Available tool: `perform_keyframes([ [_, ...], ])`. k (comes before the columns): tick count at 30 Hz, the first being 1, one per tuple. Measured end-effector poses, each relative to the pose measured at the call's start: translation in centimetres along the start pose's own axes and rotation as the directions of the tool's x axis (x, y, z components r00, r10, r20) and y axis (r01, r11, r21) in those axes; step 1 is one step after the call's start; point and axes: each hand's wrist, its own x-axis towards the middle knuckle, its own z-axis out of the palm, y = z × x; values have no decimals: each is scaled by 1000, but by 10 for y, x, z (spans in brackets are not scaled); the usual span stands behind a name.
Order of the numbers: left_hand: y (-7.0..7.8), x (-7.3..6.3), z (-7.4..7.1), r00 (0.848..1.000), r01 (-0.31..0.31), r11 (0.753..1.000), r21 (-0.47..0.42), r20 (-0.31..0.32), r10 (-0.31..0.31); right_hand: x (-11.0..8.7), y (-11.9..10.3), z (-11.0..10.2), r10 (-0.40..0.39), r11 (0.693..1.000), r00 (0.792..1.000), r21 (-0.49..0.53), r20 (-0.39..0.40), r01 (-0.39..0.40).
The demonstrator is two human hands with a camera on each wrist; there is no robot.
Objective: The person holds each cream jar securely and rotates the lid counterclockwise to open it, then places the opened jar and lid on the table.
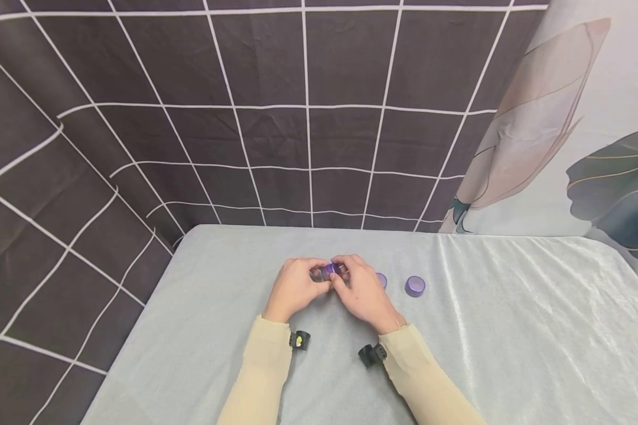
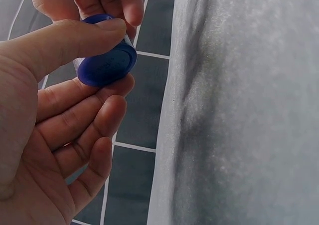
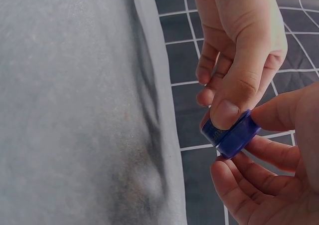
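A small, round purple-blue container (image 1: pixel 330 271) is held between both hands above the table. In the right wrist view, two sections with a seam between them show on the container (image 3: pixel 236 139), with pale lettering on one. My left hand (image 1: pixel 293 288) pinches one section; in the left wrist view its thumb lies over the container (image 2: pixel 107 68) and the other fingers support it from below. My right hand (image 1: pixel 365 292) grips the other section between thumb and fingers. Beside the right hand sits a second purple container (image 1: pixel 383 280), partly hidden by it. A third purple container (image 1: pixel 415 286) stands farther right.
A pale, velvety cloth covers the table (image 1: pixel 510 330). Dark fabric with a white grid (image 1: pixel 266 141) hangs behind and to the left. A leaf-patterned curtain (image 1: pixel 542 147) hangs at the back right. Each sleeved wrist carries a small black camera (image 1: pixel 372 355).
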Motion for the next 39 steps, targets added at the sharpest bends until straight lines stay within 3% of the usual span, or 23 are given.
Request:
perform_keyframes([
  [39,-1,1,1,1000,-5,1000,-12,13,5,1,-1,-3,-13,999,1000,46,13,12],
])
